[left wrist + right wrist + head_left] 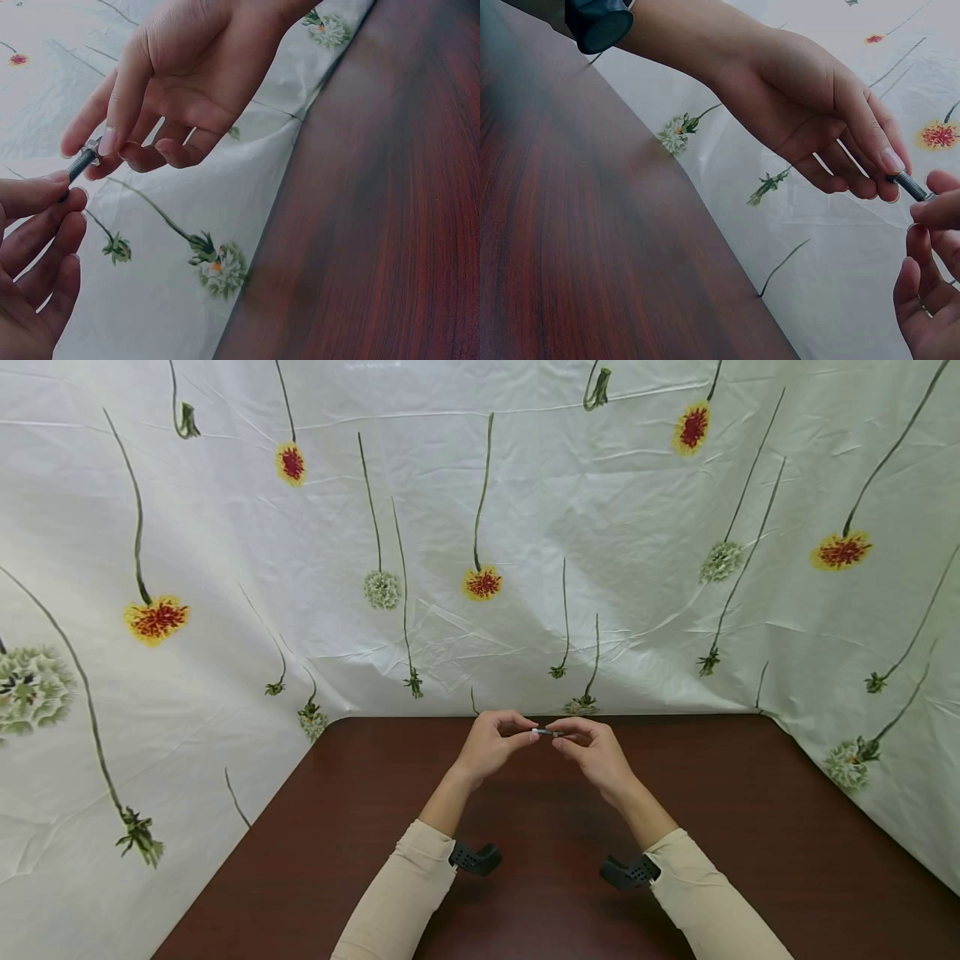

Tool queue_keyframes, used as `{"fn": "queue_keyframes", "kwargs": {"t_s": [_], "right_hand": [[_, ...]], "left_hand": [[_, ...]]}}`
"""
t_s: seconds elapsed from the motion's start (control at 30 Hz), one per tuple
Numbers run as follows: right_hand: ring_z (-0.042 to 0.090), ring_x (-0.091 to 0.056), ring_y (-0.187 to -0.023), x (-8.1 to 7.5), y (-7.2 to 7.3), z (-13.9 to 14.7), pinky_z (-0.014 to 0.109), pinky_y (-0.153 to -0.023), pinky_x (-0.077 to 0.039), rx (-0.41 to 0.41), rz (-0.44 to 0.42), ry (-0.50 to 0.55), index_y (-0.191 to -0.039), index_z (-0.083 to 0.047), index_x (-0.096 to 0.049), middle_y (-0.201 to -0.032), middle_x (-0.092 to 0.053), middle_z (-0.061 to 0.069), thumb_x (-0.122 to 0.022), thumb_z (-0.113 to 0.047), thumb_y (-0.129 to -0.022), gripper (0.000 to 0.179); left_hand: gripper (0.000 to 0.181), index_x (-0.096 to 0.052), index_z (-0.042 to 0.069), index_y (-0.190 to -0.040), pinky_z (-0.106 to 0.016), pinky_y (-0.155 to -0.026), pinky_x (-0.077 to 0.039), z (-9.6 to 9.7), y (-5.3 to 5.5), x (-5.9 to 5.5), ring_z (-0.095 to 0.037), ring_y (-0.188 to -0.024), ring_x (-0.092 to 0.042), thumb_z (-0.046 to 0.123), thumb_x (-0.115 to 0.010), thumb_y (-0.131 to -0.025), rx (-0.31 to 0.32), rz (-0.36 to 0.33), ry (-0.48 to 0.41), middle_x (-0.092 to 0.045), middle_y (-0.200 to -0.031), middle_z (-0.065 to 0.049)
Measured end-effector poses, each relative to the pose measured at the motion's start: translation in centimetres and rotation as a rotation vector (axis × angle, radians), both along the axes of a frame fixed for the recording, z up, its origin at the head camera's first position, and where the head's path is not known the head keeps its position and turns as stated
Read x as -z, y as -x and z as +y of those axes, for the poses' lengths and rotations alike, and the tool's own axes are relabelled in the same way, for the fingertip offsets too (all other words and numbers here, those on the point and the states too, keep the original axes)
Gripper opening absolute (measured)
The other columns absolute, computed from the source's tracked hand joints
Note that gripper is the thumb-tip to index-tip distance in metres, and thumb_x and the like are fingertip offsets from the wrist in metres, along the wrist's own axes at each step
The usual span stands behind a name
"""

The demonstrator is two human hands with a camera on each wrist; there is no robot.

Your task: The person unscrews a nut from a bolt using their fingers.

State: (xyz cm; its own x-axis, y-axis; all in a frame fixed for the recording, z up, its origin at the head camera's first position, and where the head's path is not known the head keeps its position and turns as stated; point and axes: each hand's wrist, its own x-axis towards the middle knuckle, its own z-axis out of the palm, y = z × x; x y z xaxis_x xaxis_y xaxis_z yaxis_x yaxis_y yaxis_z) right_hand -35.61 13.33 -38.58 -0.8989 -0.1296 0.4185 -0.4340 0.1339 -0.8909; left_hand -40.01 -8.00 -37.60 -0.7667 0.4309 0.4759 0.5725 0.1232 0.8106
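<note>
Above the far part of the table, both hands meet at a small metal bolt with a dark, threaded shank. My left hand pinches one end of this bolt between thumb and forefinger. At the other end, my right hand holds a wider, shiny piece like a nut between thumb and fingertips. Part of the shank shows between the two hands. In the left wrist view the right hand comes in from the top, its other fingers loosely bent. Fingertips cover both ends of the bolt.
The dark reddish-brown wooden table lies beneath the arms. A white cloth printed with flowers hangs behind it and along both sides. Black straps with camera mounts sit at both wrists, over beige sleeves.
</note>
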Motion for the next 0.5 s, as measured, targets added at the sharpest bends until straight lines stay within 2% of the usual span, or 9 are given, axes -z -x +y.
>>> {"fn": "queue_keyframes", "kwargs": {"t_s": [0.2, 0.37, 0.5], "right_hand": [[0.027, -0.066, -0.099, -0.19, -0.10, -0.07, 0.047, -0.085, -0.054, 0.021, -0.069, 0.020, -0.135, 0.001, -0.063, -0.121, -0.065, 0.019, -0.068, -0.013, -0.103, 0.036], [0.029, -0.067, -0.092, -0.31, -0.07, -0.17, 0.051, -0.087, -0.054, 0.055, -0.133, 0.034, -0.125, 0.004, -0.070, -0.111, -0.070, 0.019, -0.066, -0.019, -0.105, 0.031], [0.027, -0.066, -0.093, -0.28, -0.09, -0.09, 0.046, -0.084, -0.054, 0.039, -0.108, 0.019, -0.122, 0.005, -0.070, -0.111, -0.069, 0.021, -0.068, -0.013, -0.102, 0.026]], "left_hand": [[0.016, -0.079, 0.002, -0.109, -0.041, -0.083, -0.054, -0.01, -0.11, -0.07, -0.020, -0.097, -0.069, 0.010, -0.077, -0.095, -0.008, -0.001, 0.007, -0.074, -0.105, -0.003], [0.018, -0.078, 0.000, -0.110, -0.042, -0.083, -0.054, 0.01, -0.07, -0.06, -0.020, -0.098, -0.069, 0.010, -0.077, -0.095, -0.003, 0.004, 0.007, -0.074, -0.106, -0.003], [0.019, -0.078, -0.002, -0.110, -0.041, -0.083, -0.054, 0.01, -0.07, -0.03, -0.020, -0.098, -0.069, 0.010, -0.077, -0.095, -0.002, 0.004, 0.008, -0.074, -0.106, -0.003]]}}
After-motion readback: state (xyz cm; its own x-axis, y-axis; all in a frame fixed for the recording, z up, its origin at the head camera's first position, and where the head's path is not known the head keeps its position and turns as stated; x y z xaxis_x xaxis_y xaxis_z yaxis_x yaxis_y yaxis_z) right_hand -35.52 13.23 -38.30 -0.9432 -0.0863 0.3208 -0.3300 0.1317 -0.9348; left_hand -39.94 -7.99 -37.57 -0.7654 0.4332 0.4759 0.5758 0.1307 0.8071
